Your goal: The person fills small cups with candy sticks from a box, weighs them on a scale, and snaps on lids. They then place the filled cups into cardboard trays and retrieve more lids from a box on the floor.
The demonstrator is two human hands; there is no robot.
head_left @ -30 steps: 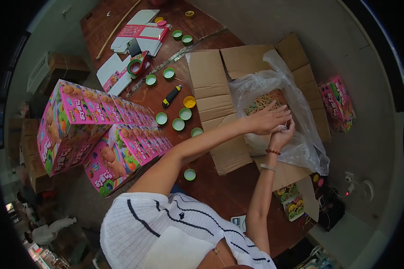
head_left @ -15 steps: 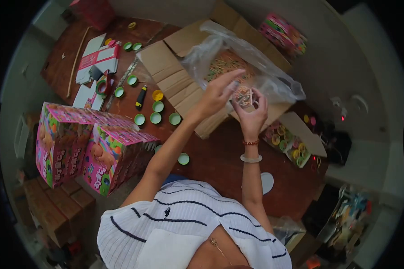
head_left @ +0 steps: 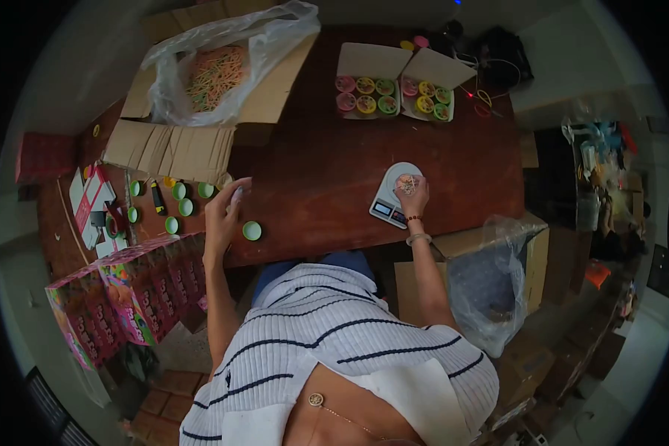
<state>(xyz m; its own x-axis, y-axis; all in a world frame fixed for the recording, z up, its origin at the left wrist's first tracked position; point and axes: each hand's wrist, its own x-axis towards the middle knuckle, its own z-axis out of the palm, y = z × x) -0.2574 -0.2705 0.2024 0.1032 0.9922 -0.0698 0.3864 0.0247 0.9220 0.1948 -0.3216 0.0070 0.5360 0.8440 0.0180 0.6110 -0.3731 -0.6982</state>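
My right hand [head_left: 415, 198] is wrapped round a small clear cup filled with short thin coloured sticks [head_left: 406, 185]. The cup is at the round plate of a white digital scale [head_left: 383, 211], whose display and buttons face me. My left hand [head_left: 224, 212] is apart from it, fingers loosely stretched over the table's front left, with nothing visible in them. Just right of that hand lies a green lid [head_left: 252, 230], pale side up. Several more green lids [head_left: 186, 207] lie to its left.
An open carton [head_left: 167, 152] with a plastic liner holds a heap of sticks [head_left: 215, 78] at back left. Two open white boxes [head_left: 370, 61] with filled cups stand at the back. A box cutter [head_left: 158, 199] lies left, near pink printed boxes [head_left: 130, 293]. A plastic-lined carton [head_left: 534, 260] stands right.
The view has turned right. My right hand has carried the cup of sticks from the carton to the scale. My left hand has left the cup and moved down near the lids.
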